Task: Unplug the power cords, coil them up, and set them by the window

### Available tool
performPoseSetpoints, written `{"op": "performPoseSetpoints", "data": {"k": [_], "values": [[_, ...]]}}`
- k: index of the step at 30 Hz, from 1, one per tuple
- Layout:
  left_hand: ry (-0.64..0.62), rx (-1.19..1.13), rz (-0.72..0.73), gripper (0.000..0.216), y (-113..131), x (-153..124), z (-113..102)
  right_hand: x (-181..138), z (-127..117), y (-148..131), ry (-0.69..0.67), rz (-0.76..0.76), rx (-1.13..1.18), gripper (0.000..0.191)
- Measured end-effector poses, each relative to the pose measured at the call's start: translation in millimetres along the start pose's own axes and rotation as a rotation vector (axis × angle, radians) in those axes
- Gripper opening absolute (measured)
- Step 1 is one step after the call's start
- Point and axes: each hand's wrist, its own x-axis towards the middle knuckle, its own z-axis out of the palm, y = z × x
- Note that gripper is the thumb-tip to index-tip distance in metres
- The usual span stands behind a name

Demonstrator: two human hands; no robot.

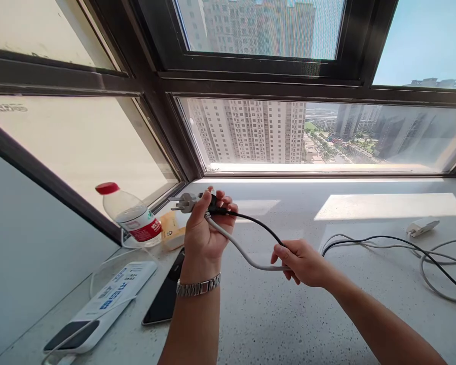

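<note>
My left hand (209,223), with a metal watch band at the wrist, is closed around a white plug (189,203) and a black plug (215,204). The white plug's metal prongs point left. From these plugs a white cable (243,253) and a black cable (256,219) run right to my right hand (298,261). Its fingers are wrapped round both cables. Beyond that hand the two cables lie loosely across the speckled white sill (273,324) toward the right edge, where a white adapter (422,226) rests.
At left stand a clear bottle (135,215) with a red cap and a yellow packet (172,230). A dark phone (167,294) lies beside my left forearm. Nearer is a white power bank (102,306) with a thin white cord. Framed windows (258,81) border the sill.
</note>
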Motion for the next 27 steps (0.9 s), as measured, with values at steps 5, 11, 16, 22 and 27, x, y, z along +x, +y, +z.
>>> {"op": "performPoseSetpoints", "data": {"k": [5, 11, 16, 22, 27], "values": [[-0.039, -0.140, -0.024, 0.016, -4, -4, 6, -5, 8, -6, 0.012, -0.092, -0.063, 0.042], [-0.081, -0.126, -0.099, 0.036, -6, -8, 6, -6, 11, -10, -0.009, -0.121, -0.090, 0.040], [-0.162, -0.178, -0.120, 0.037, -6, -9, 4, -6, 9, -11, -0.024, -0.131, -0.145, 0.038], [-0.178, -0.262, -0.161, 0.050, -8, -12, 7, -6, 8, -10, -0.033, -0.144, -0.179, 0.040], [-0.178, -0.195, -0.157, 0.056, -10, -14, 10, -3, 3, -8, 0.007, -0.147, -0.209, 0.041]]}}
